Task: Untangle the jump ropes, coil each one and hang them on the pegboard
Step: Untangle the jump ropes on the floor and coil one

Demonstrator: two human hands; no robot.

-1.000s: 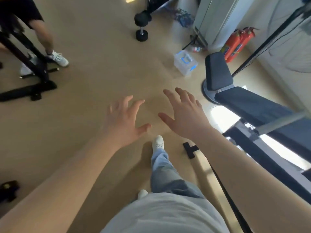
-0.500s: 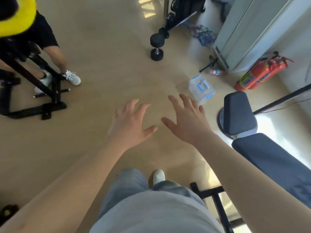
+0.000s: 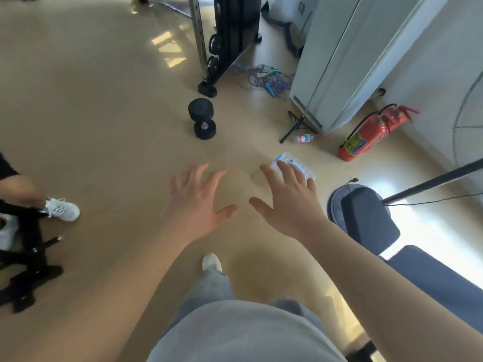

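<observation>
A tangled heap of jump ropes, blue, purple and green, lies on the floor far ahead, between a black weight rack and a grey cabinet. My left hand and my right hand are stretched out in front of me, fingers spread and holding nothing. Both hands are well short of the ropes. No pegboard is in view.
A black dumbbell stands on the floor ahead. A clear plastic box lies just beyond my right fingers. A red fire extinguisher leans at the right. A padded bench is at my right. Another person's shoe is at left.
The view has tilted up and moved forward: the rope heap, dumbbell and cabinet now sit closer and more central. My hands stay spread and empty.
</observation>
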